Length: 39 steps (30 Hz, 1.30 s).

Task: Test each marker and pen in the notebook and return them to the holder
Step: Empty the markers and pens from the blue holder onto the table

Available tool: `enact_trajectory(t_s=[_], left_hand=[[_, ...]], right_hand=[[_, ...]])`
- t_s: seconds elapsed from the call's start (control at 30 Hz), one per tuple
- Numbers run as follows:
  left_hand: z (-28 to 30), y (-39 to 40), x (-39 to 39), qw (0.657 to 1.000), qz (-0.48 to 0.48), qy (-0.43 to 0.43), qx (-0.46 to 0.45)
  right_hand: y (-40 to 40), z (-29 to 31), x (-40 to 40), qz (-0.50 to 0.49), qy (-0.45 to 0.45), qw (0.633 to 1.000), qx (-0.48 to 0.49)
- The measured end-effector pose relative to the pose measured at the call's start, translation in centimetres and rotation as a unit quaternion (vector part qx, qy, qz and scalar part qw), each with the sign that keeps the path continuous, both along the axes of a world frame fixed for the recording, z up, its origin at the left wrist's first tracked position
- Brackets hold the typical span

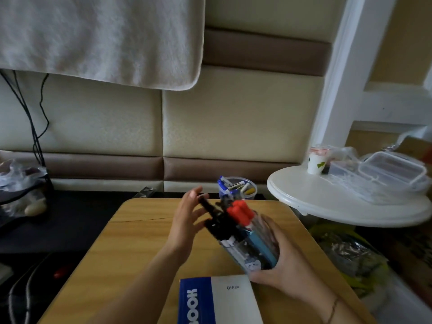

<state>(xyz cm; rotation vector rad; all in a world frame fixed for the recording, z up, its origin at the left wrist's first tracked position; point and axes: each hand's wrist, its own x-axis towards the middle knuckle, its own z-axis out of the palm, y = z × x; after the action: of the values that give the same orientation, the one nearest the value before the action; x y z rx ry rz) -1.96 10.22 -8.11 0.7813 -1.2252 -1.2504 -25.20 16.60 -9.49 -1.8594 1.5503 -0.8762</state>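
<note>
While right hand (280, 260) grips tilted clear plastic holder (252, 251), open empty left hand (187, 220) reaches black-capped markers (215, 220); next: pinch one, open closed blue-white notebook (217, 300).

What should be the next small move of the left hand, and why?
Probably the left hand should close on one black marker and draw it out. The right hand holds the clear holder tilted toward it, the left fingers are open beside the black caps, and the notebook lies closed on the table, so nothing seems tested yet.
</note>
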Motion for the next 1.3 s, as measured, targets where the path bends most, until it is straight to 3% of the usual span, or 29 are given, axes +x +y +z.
enact_trajectory(t_s=[0.1, 0.23, 0.4, 0.5, 0.6, 0.63, 0.7, 0.8, 0.83, 0.97, 1.07, 1.17, 1.3], left_hand=[[-2.2, -1.2, 2.1, 0.998, 0.025, -0.049, 0.013], [-4.7, -1.6, 4.7, 0.967, 0.051, -0.249, -0.027], [-4.7, -1.7, 5.3, 0.968, 0.019, -0.236, -0.078], [-4.7, -1.8, 4.9, 0.947, 0.066, -0.287, -0.126], [-3.8, -2.4, 5.2, 0.948, 0.114, -0.256, -0.151], [-3.0, -2.8, 5.3, 0.938, 0.101, -0.288, -0.164], [-1.1, -3.4, 5.3, 0.906, -0.023, -0.394, -0.152], [0.1, -4.1, 5.0, 0.828, -0.184, -0.512, -0.135], [-0.2, -4.3, 4.9, 0.826, -0.198, -0.508, -0.143], [-2.3, -4.3, 4.5, 0.885, -0.173, -0.412, -0.130], [-2.8, -4.0, 4.6, 0.905, -0.152, -0.383, -0.109], [-2.6, -4.2, 4.8, 0.899, -0.152, -0.399, -0.095], [-2.7, -4.3, 4.9, 0.868, -0.146, -0.464, -0.096]], right_hand=[[-1.5, 0.3, 0.1, 0.042, -0.031, 0.998, 0.018], [-2.8, -1.5, -0.2, 0.052, -0.147, 0.988, 0.021], [-3.1, -3.3, 0.5, 0.068, -0.179, 0.981, 0.035], [-3.0, -3.0, 0.2, 0.078, -0.157, 0.984, 0.036], [-2.9, -2.3, -0.2, 0.095, -0.142, 0.984, 0.043], [-2.8, -1.9, -0.2, 0.099, -0.139, 0.984, 0.042], [-2.8, -1.0, -0.4, 0.099, -0.128, 0.986, 0.031], [-3.2, 0.9, -0.2, 0.110, -0.115, 0.987, -0.012], [-3.5, 1.5, 0.1, 0.112, -0.126, 0.985, -0.024], [-4.8, 3.2, 2.2, 0.093, -0.240, 0.965, -0.052], [-6.0, 3.8, 3.9, 0.061, -0.293, 0.952, -0.071], [-6.6, 4.3, 4.6, 0.029, -0.304, 0.948, -0.093], [-6.9, 4.4, 3.9, -0.011, -0.313, 0.941, -0.127]])
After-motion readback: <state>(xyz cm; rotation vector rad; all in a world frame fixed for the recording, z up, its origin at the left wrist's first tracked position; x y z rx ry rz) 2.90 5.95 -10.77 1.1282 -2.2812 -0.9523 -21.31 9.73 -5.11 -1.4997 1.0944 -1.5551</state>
